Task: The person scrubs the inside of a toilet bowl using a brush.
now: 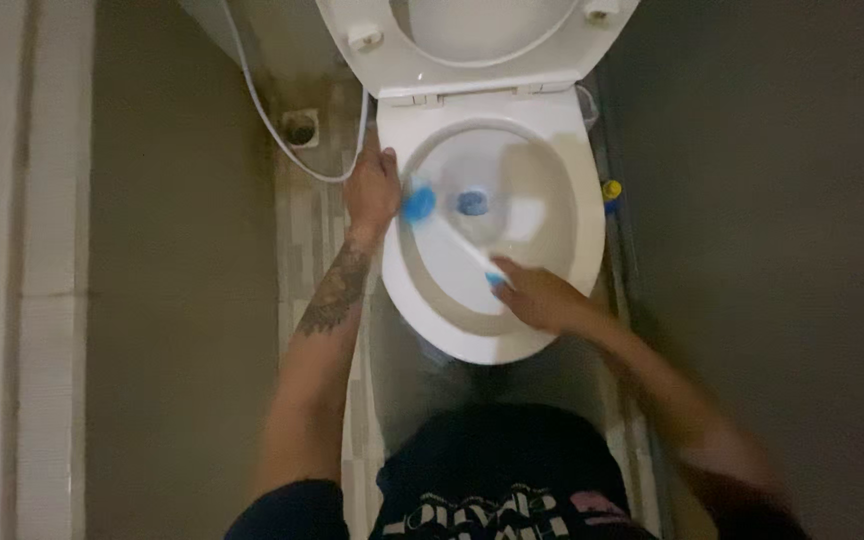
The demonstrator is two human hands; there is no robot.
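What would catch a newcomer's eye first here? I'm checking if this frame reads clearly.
The white toilet bowl at top centre, seat lid raised. The right hand holds a toilet brush whose blue head presses the bowl's left inner wall. The left hand rests on the bowl's left rim.
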